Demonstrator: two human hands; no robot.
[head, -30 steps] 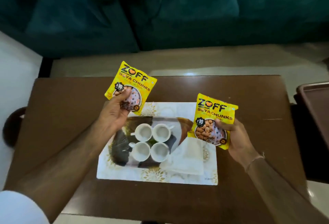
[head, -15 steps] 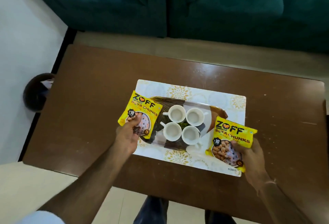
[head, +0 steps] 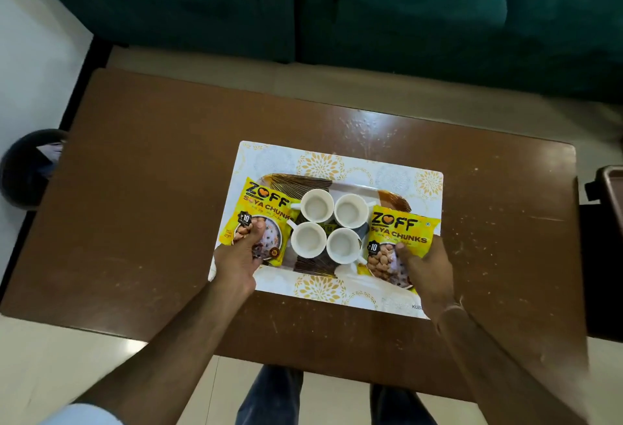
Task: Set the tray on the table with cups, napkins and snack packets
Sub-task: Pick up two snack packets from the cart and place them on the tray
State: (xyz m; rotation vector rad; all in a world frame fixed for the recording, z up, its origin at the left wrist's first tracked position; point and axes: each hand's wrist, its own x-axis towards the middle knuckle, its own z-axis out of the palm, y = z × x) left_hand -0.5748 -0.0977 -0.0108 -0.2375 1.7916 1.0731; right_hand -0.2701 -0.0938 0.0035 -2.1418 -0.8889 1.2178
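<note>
My left hand (head: 237, 261) pinches the lower edge of a yellow snack packet (head: 261, 219), thumb pressed on its front, the packet lying over the left end of the tray (head: 303, 181). My right hand (head: 426, 272) grips a second yellow packet (head: 399, 239) the same way, thumb on its printed face, over the tray's right end. Both packets read "Zoff Soya Chunks". Between my hands stand four white cups (head: 328, 225), upright and empty, packed two by two in the middle of the tray, their rims all but touching. The left packet lies just beside the left pair of cups, and the right packet overlaps the edge of the right pair. The tray, dark with a feathered pattern, rests on a white placemat (head: 337, 161) printed with yellow flowers, which extends past both my hands on every side. The placemat lies on the brown worktop (head: 151, 188), scuffed and glossy. Beyond the far edge, past a strip of pale floor, stands a dark green sofa (head: 371, 3). Near my left forearm, off the worktop's end, sits a round dark bin (head: 25, 168).
</note>
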